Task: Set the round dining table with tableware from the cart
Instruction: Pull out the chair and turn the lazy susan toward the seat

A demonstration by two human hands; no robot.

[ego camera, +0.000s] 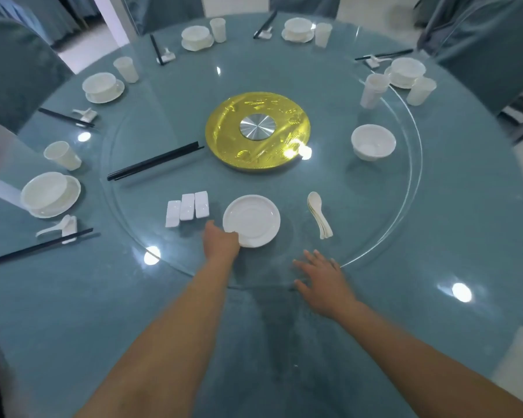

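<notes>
A stack of white plates point(254, 218) sits on the glass turntable point(375, 245) near me. My left hand point(219, 241) grips the stack's near-left rim, thumb on top. Flat and spread, my right hand point(322, 277) rests on the turntable's near edge. Also on the turntable are three white chopstick rests point(187, 208), a stack of white spoons point(319, 214), a bundle of black chopsticks point(154, 161), stacked white bowls point(373, 142) and stacked cups point(373, 90).
The round table point(73, 297) has a blue-grey cloth under glass. Several finished place settings of plate, bowl, cup, spoon and chopsticks ring its far and left edge, such as one at the left point(50, 194). A gold hub point(258, 131) marks the centre. Covered chairs point(480, 31) surround the table.
</notes>
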